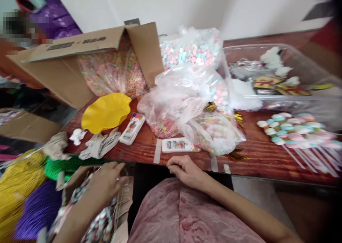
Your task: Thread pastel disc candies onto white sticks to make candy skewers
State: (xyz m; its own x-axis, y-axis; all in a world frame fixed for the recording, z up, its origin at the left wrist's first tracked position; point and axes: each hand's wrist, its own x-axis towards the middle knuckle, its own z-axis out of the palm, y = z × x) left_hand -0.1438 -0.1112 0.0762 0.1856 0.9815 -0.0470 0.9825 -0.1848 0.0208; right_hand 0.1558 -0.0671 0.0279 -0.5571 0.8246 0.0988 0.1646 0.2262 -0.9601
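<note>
My left hand (108, 180) is over a cardboard box (125, 207) of small pastel pieces, its fingers apart and slightly blurred, with nothing visible in them. At the table's front edge, my right hand (184, 169) has its fingers curled and pressed together; whatever they may hold is hidden. Just beyond it lies a white printed card packet (177, 145), beside a strip of tape. Another stack of printed cards (132, 129) is farther left. Clear plastic bags of candy (213, 132) lie behind the right hand. Pastel candy skewers (299, 131) lie together at the right.
A yellow wavy-edged plate (105, 113) lies before an open carton (72, 72) containing bagged candy. Off-white gloves (100, 145) are at the front left. A clear bin (283, 75) with assorted packets stands back right. Yellow (18, 186) and purple stringy bundles fill the lower left.
</note>
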